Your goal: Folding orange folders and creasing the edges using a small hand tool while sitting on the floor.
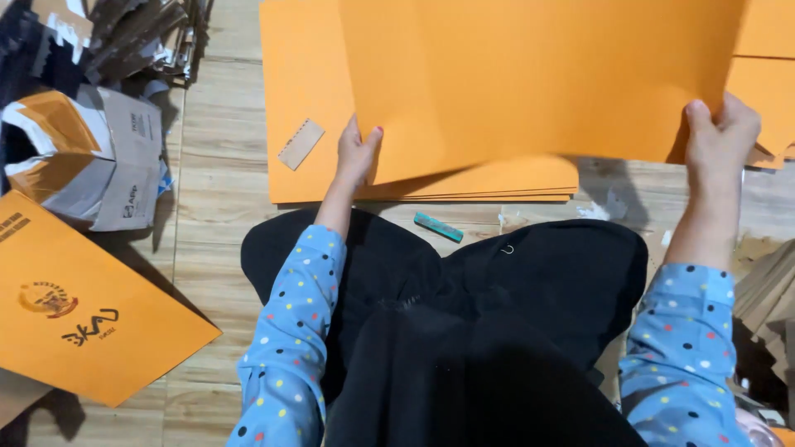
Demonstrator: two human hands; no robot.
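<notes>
The person is sitting on the wooden floor (219, 248) and is holding up a large orange sheet (530, 74) over the stack of orange sheets (302, 83). The left hand (358, 153) is pinching its lower left edge, fingers closed on the sheet, and the right hand (719, 132) is gripping the lower right corner. Holding both sides is keeping the wide sheet flat. A small teal object (438, 226) is lying near the knees, and a printed orange envelope (83, 306) is resting apart at the left.
</notes>
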